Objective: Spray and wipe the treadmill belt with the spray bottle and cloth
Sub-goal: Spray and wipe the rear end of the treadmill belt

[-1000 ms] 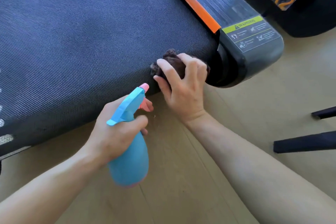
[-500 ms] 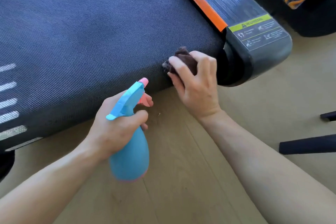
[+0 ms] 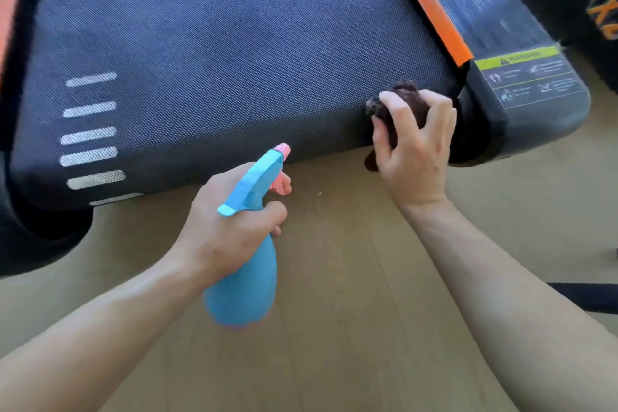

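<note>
more white stripes point(image 3: 88, 137) have slid into view on the treadmill belt point(image 3: 250, 60); at its near edge, beside the black end cap point(image 3: 535, 117), our right hand point(image 3: 414, 164) clutches the brown cloth point(image 3: 404, 104), and our left hand point(image 3: 224, 231) grips the blue spray bottle point(image 3: 244, 291) over the wooden floor point(image 3: 351, 328).

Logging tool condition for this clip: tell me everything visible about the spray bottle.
The spray bottle looks like opaque light-blue plastic: a rounded, pear-shaped body, a blue spray head, a pink nozzle tip and a pink trigger. It is held above the wooden floor, tilted, nozzle aimed toward the near edge of the treadmill belt. Only the left hand touches it, its grip curled round the neck, a fingertip by the trigger. No spray is visible; the fill level cannot be told.
</note>
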A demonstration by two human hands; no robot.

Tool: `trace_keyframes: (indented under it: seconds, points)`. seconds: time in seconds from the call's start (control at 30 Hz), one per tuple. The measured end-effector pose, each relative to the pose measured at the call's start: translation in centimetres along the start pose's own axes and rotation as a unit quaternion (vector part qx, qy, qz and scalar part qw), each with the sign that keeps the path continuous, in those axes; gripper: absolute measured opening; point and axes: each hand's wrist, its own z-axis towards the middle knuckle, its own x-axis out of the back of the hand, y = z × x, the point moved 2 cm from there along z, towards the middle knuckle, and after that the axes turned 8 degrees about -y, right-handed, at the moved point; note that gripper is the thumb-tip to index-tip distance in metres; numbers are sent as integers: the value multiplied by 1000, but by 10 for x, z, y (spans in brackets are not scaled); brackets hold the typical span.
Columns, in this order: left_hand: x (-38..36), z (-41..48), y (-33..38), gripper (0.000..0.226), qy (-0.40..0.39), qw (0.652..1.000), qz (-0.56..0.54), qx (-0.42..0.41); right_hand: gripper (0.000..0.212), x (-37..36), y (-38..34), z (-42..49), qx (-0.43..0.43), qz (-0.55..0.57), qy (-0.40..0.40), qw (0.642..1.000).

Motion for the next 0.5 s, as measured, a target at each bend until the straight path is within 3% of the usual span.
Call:
trace_keyframes:
  seconds: [0.1, 0.2, 0.27, 0.4, 0.5]
  points:
    - [-5, -16, 4, 28, -5, 1000, -10, 17, 25, -4, -15, 0, -59, 16, -1, 998]
    - [-10, -31, 13, 29, -3, 1000, -15, 18, 25, -6, -31, -1, -53, 34, -3, 998]
    - [-12, -35, 14, 29, 10, 999, -19, 23, 25, -5, -31, -1, -16, 28, -20, 999]
    - [-17, -41, 5, 27, 9, 999, 8, 40, 23, -11, -35, -5, 154, 35, -53, 986]
    - [-21, -36, -4, 27, 1, 999, 24, 30, 23, -9, -24, 4, 158, 20, -30, 987]
